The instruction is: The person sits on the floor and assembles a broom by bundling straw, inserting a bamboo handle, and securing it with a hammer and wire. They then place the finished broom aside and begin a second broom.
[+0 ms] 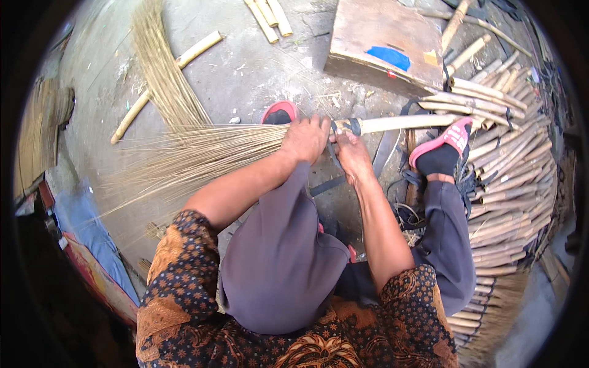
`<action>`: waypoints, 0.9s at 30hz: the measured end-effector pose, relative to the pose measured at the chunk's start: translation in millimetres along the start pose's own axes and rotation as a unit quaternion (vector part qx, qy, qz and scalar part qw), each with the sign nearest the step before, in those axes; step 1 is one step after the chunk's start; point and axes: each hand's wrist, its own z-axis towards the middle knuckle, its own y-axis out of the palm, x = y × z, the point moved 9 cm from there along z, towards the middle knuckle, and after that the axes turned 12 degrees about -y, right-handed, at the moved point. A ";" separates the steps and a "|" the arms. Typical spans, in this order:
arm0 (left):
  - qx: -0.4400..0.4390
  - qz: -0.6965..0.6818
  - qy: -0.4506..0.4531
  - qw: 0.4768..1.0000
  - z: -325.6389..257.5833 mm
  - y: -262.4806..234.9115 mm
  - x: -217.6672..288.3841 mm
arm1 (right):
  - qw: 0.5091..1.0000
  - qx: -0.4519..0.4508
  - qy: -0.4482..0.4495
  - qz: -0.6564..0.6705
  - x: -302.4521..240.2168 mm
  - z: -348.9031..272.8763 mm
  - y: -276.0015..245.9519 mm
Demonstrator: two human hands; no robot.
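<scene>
A broom lies crosswise in front of me, its stiff straw bristles fanning out to the left and its pale bamboo handle running right to my sandaled foot. My left hand is closed over the bristle bundle close to where it meets the handle. Just right of it, a black strip is wound round the neck of the broom. My right hand pinches that strip beside the binding, and a loose length of it hangs below the fingers.
A wooden box stands beyond the handle. Many bamboo poles are stacked at the right. Another straw bundle rests across a bamboo pole at the far left. Pink sandals are on my feet.
</scene>
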 end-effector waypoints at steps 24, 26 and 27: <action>-0.146 -0.032 -0.010 0.989 18.0 13.1 -3.7 | 0.992 -0.011 -0.017 0.121 2.5 -23.0 3.0; -0.177 -0.060 -0.006 0.982 18.4 16.2 -4.2 | 0.994 -0.006 -0.013 0.106 6.7 -23.4 2.6; -0.169 -0.076 -0.004 0.983 20.7 17.0 -5.1 | 0.995 0.000 -0.011 0.102 9.5 -24.8 1.7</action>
